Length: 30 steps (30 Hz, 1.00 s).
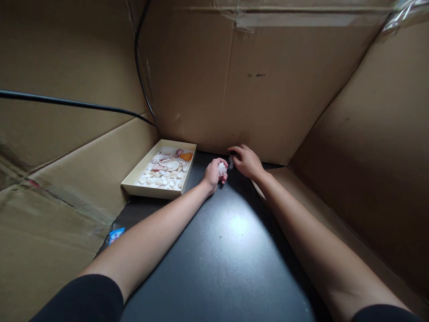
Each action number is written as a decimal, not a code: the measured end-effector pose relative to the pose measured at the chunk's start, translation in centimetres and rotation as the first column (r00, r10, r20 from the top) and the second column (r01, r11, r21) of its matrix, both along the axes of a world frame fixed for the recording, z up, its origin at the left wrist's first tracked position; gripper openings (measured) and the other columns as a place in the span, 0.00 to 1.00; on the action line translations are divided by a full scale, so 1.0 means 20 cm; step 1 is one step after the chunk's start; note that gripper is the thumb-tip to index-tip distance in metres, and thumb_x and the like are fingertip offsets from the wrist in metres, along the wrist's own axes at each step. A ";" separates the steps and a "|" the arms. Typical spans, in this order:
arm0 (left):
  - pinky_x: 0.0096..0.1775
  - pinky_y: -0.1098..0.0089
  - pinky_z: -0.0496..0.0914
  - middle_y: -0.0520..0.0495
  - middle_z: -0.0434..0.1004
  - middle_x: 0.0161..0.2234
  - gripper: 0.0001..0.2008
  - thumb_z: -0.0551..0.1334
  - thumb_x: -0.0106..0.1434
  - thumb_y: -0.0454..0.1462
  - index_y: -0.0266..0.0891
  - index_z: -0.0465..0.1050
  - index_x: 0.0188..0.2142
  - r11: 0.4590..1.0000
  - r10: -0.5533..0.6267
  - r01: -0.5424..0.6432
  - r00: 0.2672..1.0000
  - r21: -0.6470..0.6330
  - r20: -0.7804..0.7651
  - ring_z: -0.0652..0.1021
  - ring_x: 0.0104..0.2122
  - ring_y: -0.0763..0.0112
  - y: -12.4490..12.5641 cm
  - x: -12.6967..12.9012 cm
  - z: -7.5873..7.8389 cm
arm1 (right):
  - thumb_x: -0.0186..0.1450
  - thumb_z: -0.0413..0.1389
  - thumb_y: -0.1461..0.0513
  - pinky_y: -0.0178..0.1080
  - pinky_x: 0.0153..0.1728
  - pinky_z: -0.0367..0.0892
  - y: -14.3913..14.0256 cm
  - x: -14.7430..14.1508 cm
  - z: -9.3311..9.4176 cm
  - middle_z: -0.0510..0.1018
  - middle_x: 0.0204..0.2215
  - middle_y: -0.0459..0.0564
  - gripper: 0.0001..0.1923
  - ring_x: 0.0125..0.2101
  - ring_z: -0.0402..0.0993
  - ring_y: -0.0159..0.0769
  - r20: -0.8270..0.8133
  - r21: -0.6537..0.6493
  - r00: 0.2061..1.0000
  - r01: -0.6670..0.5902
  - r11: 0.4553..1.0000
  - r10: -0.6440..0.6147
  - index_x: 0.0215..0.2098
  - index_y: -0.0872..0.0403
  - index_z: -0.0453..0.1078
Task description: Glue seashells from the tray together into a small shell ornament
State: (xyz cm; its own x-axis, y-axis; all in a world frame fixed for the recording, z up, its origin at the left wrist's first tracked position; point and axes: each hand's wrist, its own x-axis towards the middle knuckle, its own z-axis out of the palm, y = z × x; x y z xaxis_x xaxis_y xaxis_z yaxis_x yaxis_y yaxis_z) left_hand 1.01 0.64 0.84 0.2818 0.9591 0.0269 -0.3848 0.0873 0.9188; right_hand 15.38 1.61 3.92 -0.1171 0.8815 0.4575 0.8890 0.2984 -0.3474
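A white, ribbed, fan-shaped seashell (222,169) rests in my left hand (212,173), the fingers curled around it above the dark tabletop. Just beyond it, my right hand (247,162) bends its fingers over a small clear-and-grey object (230,163), closed at its upper part. That object is small and partly covered by the fingers, so its kind is unclear. The two hands are close together but apart. Left of them stands a shallow cream box (157,192) holding several pale shells (172,166), some pinkish, and an orange one (186,156).
Cardboard walls (268,103) enclose the dark table (214,268) at the back and both sides. A black cable (77,104) runs along the left wall. A small blue packet (116,235) lies by the left edge near my forearm. A cardboard flap (301,192) lies along the right.
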 end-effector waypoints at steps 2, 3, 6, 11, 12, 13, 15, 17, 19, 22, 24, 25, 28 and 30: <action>0.14 0.76 0.55 0.53 0.63 0.22 0.12 0.45 0.61 0.37 0.37 0.63 0.28 1.000 0.000 0.000 1.000 -0.006 0.005 0.65 0.12 0.79 0.00 0.00 0.00 | 0.62 0.49 0.64 0.39 0.42 0.66 0.00 0.00 -0.01 0.74 0.45 0.51 0.20 0.43 0.72 0.40 -0.002 -0.010 1.000 -0.003 1.000 0.003 0.50 0.48 0.72; 0.14 0.77 0.55 0.53 0.63 0.22 0.12 0.45 0.62 0.38 0.37 0.63 0.28 1.000 0.001 0.000 1.000 -0.011 0.005 0.65 0.12 0.79 0.00 0.00 0.00 | 0.62 0.49 0.64 0.39 0.42 0.66 0.00 0.00 -0.01 0.74 0.45 0.52 0.20 0.42 0.72 0.40 -0.002 -0.021 1.000 -0.005 1.000 0.005 0.50 0.49 0.72; 0.14 0.77 0.55 0.53 0.62 0.21 0.12 0.47 0.62 0.39 0.37 0.63 0.28 1.000 0.004 -0.003 1.000 -0.021 0.002 0.65 0.12 0.79 0.00 0.00 0.00 | 0.62 0.49 0.63 0.40 0.43 0.66 0.00 0.00 -0.03 0.75 0.44 0.52 0.19 0.42 0.72 0.40 -0.012 -0.032 1.000 -0.008 0.999 0.008 0.49 0.49 0.72; 0.14 0.76 0.56 0.53 0.63 0.22 0.12 0.45 0.61 0.38 0.38 0.62 0.28 0.999 0.038 -0.038 0.999 0.001 0.034 0.65 0.12 0.78 0.00 0.00 0.00 | 0.61 0.50 0.61 0.39 0.44 0.66 0.03 0.02 -0.03 0.76 0.41 0.52 0.17 0.40 0.71 0.37 -0.179 0.043 0.983 -0.024 0.999 0.031 0.46 0.53 0.72; 0.14 0.76 0.56 0.53 0.64 0.22 0.11 0.45 0.61 0.37 0.38 0.62 0.28 0.999 0.042 -0.042 0.999 0.004 0.030 0.65 0.12 0.78 0.00 0.00 0.00 | 0.61 0.50 0.60 0.38 0.42 0.66 0.04 0.02 -0.03 0.76 0.39 0.51 0.16 0.38 0.71 0.35 -0.253 0.048 0.967 -0.023 0.999 0.034 0.45 0.53 0.73; 0.14 0.76 0.56 0.53 0.64 0.22 0.11 0.45 0.61 0.37 0.38 0.61 0.28 0.999 0.040 -0.041 0.999 0.006 0.022 0.65 0.12 0.78 0.00 0.00 0.00 | 0.61 0.50 0.60 0.37 0.39 0.66 0.05 0.03 -0.02 0.77 0.36 0.50 0.16 0.34 0.71 0.34 -0.341 0.039 0.939 -0.022 0.999 0.034 0.45 0.54 0.72; 0.14 0.77 0.54 0.53 0.65 0.22 0.10 0.46 0.61 0.38 0.38 0.61 0.28 1.000 0.029 -0.029 1.000 0.009 0.008 0.64 0.12 0.79 0.00 0.00 0.00 | 0.60 0.50 0.59 0.33 0.29 0.65 0.06 0.03 0.00 0.75 0.30 0.47 0.17 0.26 0.68 0.29 -0.549 -0.032 0.836 -0.031 0.999 0.008 0.45 0.55 0.72; 0.14 0.77 0.51 0.54 0.65 0.21 0.09 0.48 0.61 0.38 0.38 0.60 0.28 1.000 0.020 -0.020 1.000 0.010 0.011 0.63 0.11 0.80 0.00 0.00 0.00 | 0.59 0.50 0.60 0.29 0.21 0.59 0.06 0.01 0.02 0.73 0.28 0.46 0.17 0.21 0.63 0.26 -0.742 -0.145 0.669 -0.087 0.986 -0.050 0.45 0.55 0.71; 0.14 0.77 0.50 0.55 0.63 0.20 0.08 0.50 0.60 0.39 0.38 0.60 0.27 1.000 0.016 -0.016 1.000 0.004 0.025 0.62 0.11 0.81 0.00 0.01 0.00 | 0.59 0.50 0.61 0.27 0.17 0.54 0.05 0.00 0.04 0.72 0.29 0.46 0.17 0.19 0.61 0.23 -0.855 -0.239 0.504 -0.178 0.955 -0.120 0.45 0.55 0.70; 0.13 0.77 0.51 0.55 0.63 0.21 0.10 0.53 0.61 0.41 0.37 0.60 0.27 1.000 0.008 -0.008 0.999 -0.010 0.044 0.62 0.11 0.82 0.01 0.01 0.00 | 0.59 0.50 0.62 0.26 0.16 0.53 0.03 -0.02 0.03 0.72 0.30 0.47 0.14 0.19 0.62 0.22 -0.892 -0.318 0.411 -0.274 0.908 -0.188 0.43 0.55 0.70; 0.13 0.77 0.51 0.55 0.63 0.21 0.11 0.53 0.61 0.42 0.37 0.60 0.28 1.000 0.010 -0.010 0.999 -0.011 0.049 0.62 0.11 0.82 0.01 0.01 0.00 | 0.60 0.51 0.62 0.26 0.16 0.53 0.02 -0.03 0.02 0.72 0.31 0.48 0.13 0.18 0.62 0.22 -0.882 -0.342 0.429 -0.292 0.893 -0.198 0.42 0.55 0.70; 0.13 0.77 0.51 0.55 0.63 0.21 0.11 0.53 0.62 0.42 0.37 0.60 0.28 1.000 0.012 -0.011 0.999 -0.008 0.049 0.62 0.11 0.82 0.01 0.01 -0.01 | 0.60 0.51 0.62 0.26 0.15 0.53 0.02 -0.03 0.02 0.72 0.31 0.48 0.13 0.18 0.62 0.22 -0.875 -0.348 0.442 -0.295 0.890 -0.195 0.42 0.55 0.71; 0.13 0.77 0.51 0.55 0.64 0.21 0.12 0.53 0.63 0.43 0.37 0.61 0.28 1.000 0.008 -0.009 0.999 0.010 0.042 0.63 0.11 0.82 0.02 0.01 -0.02 | 0.61 0.50 0.61 0.26 0.15 0.52 0.03 -0.02 0.00 0.71 0.29 0.47 0.12 0.18 0.61 0.22 -0.862 -0.355 0.470 -0.292 0.888 -0.191 0.40 0.56 0.71; 0.13 0.77 0.51 0.54 0.64 0.21 0.13 0.54 0.62 0.44 0.37 0.61 0.28 1.000 0.000 -0.001 0.999 0.019 0.039 0.63 0.11 0.82 0.02 0.01 -0.02 | 0.61 0.50 0.61 0.27 0.15 0.52 0.03 -0.02 -0.01 0.69 0.27 0.46 0.10 0.18 0.61 0.22 -0.856 -0.367 0.475 -0.285 0.886 -0.202 0.37 0.56 0.70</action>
